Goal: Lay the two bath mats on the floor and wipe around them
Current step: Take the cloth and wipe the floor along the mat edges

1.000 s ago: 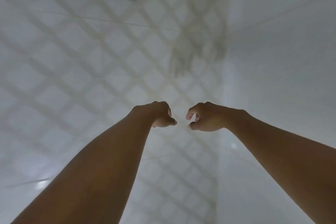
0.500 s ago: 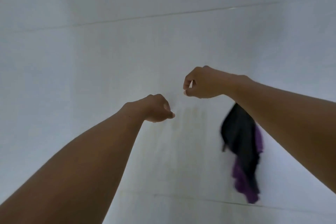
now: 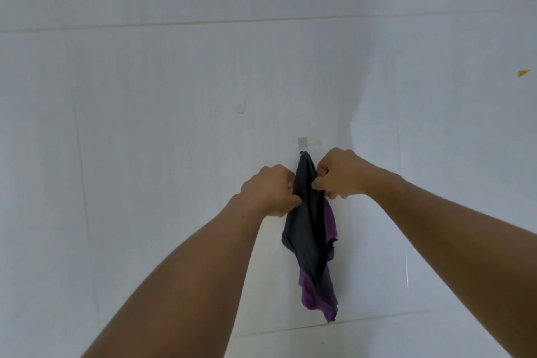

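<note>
A dark grey and purple cloth (image 3: 311,238) hangs down a white tiled wall from a small wall hook (image 3: 302,143). My left hand (image 3: 268,190) grips the cloth's left edge just below the hook. My right hand (image 3: 338,173) pinches its right edge at about the same height. The cloth's lower part dangles free, with ragged purple ends. No bath mat is in view.
White wall tiles (image 3: 145,96) with thin grout lines fill the view. A small round mark (image 3: 240,107) sits on the wall above and left of the hook. A yellow speck (image 3: 523,73) shows at the far right.
The view swung from the patterned floor up to the wall. Both hands, which held nothing, moved to the hanging cloth and now grasp its upper part.
</note>
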The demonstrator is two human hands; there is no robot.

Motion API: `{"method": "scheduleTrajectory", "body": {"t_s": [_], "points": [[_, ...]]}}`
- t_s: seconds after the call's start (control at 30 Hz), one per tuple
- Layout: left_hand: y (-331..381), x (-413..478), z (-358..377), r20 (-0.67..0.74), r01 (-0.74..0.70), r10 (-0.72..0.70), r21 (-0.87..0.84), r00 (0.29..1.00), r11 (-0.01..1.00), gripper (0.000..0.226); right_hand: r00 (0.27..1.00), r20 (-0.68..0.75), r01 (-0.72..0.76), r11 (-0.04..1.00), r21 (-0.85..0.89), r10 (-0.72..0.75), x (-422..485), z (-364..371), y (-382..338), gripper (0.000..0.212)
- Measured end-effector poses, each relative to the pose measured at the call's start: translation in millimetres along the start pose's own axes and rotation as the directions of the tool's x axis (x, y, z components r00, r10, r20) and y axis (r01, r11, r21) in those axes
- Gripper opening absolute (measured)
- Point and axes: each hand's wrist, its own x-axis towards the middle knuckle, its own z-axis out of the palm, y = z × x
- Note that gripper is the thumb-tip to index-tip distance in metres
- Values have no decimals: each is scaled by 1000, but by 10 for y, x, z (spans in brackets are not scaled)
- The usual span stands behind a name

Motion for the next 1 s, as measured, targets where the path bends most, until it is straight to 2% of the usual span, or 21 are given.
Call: {"method": "scheduleTrajectory", "body": {"t_s": [0.1,0.23,0.33,0.4,0.43,0.57,0.63,0.73,0.83,0.9,1.0], "points": [[16,-89,-44,48,-24,30,-113,998,993,23,999,24,-24,999,44,23,-13,-35,-29,16],[-35,-210,-210,57,-2,14,-200,998,980,15,996,66,-76,940,334,57,-123,-194,-81,18],[-148,-283,-493,-26,33,-41,-254,999,967,13,997,-73,17,924,383,12,-115,-289,-240,11],[-217,-352,-727,-79,55,-81,-280,994,958,9,987,-157,98,923,371,-42,-89,-339,-441,23],[-264,-401,-842,-74,82,-108,-291,991,953,14,984,-163,130,916,381,-72,-84,-355,-566,26],[-617,-768,-1195,139,267,-234,-334,962,904,54,973,-7,217,905,366,-230,-78,-232,-1148,19],[-876,-1039,-1286,190,368,-322,-318,928,874,51,950,76,257,899,354,-302,-71,-26,-1473,19],[-1317,-1553,-1360,238,499,-441,-328,866,802,39,898,170,315,863,395,-406,-75,411,-2018,21],[-1811,-2143,-1504,294,604,-527,-361,797,711,57,814,263,379,817,434,-517,-117,869,-2677,25],[-2148,-2576,-1645,293,679,-614,-364,733,637,65,740,332,408,783,470,-585,-196,1171,-3174,28],[-2611,-3315,-1910,221,788,-770,-335,599,516,52,596,401,439,701,562,-695,-381,1609,-3952,25]]}}
